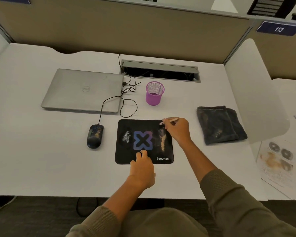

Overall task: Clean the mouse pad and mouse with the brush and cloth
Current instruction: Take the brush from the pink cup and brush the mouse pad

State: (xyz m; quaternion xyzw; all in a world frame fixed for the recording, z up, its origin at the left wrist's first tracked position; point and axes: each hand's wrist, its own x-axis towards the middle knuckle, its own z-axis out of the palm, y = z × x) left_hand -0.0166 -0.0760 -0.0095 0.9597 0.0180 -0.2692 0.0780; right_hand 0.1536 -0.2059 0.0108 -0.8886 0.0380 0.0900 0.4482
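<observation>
Our left hand (pixel 141 165) lies flat with straight fingers on the near edge of the black mouse pad (pixel 143 141), and our right hand (pixel 177 130) pinches a small brush (pixel 169 120) over the pad's far right corner. The pad has white and yellow dirt on it. The mouse (pixel 94 136) sits just left of the pad, and the dark cloth (pixel 220 124) lies folded to the right.

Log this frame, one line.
right hand: holds brush at mouse pad corner | left hand: presses pad | cloth: unused | mouse: dirty
</observation>
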